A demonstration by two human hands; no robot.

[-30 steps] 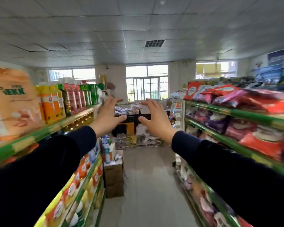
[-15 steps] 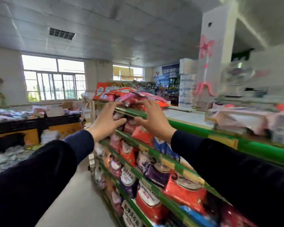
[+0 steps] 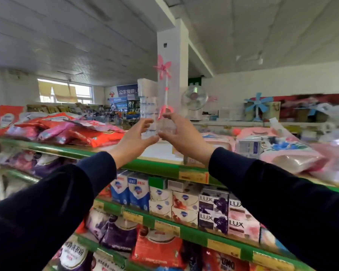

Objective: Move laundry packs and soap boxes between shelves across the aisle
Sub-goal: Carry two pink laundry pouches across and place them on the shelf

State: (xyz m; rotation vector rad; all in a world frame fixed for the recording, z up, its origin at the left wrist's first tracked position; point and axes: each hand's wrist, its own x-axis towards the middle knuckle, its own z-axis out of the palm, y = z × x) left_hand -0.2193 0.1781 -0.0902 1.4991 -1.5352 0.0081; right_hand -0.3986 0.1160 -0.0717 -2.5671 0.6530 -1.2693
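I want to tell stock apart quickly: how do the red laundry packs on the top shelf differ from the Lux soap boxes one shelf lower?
The red laundry packs are soft pouches lying flat in a loose, overlapping heap; the Lux soap boxes are rigid cartons stacked upright in neat rows. The packs are red and orange; the boxes are purple or pink with white. Each pack looks larger than a box. Both sit on green-edged shelves, untouched by either hand.

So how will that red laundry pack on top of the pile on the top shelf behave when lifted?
The red plastic laundry pack looks soft and creased, so it will probably sag. Its glossy film may be slippery. It overlaps the pink packs, so lifting could drag them.
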